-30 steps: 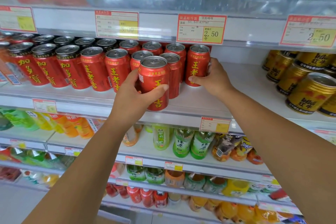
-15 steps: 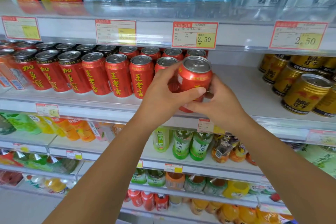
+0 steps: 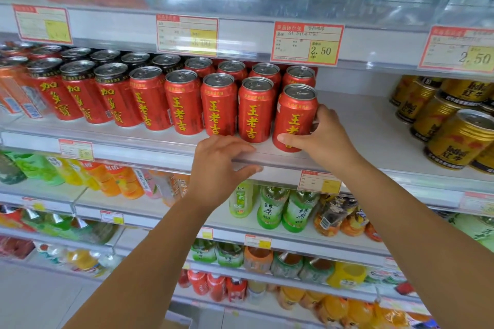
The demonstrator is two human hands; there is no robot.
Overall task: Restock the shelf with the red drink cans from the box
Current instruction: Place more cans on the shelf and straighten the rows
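Can (image 3: 295,117) position: upright on the shelf (image 3: 374,128), at the right end of the front row (image 3: 219,107) of red cans, just beside its left neighbour. Half a second ago it was lifted clear of the shelf, in front of the row, with both hands on it. It now stands on the shelf surface near the front edge.

Right hand (image 3: 327,141): grasping the can. The thumb lies across the lower front of the can and the fingers wrap its right side.

Left hand (image 3: 217,168): released. It has left the can and dropped to the front rail (image 3: 133,152) of the shelf. Its fingers lie nearly straight along the rail and hold nothing. It is apart from the can, below and to the left.

Surroundings: gold cans (image 3: 459,139) stand at the right of the same shelf, well apart from the red row, with bare shelf between. Price tags (image 3: 307,44) hang on the shelf edge above. Green bottles (image 3: 274,208) stand on the shelf below.
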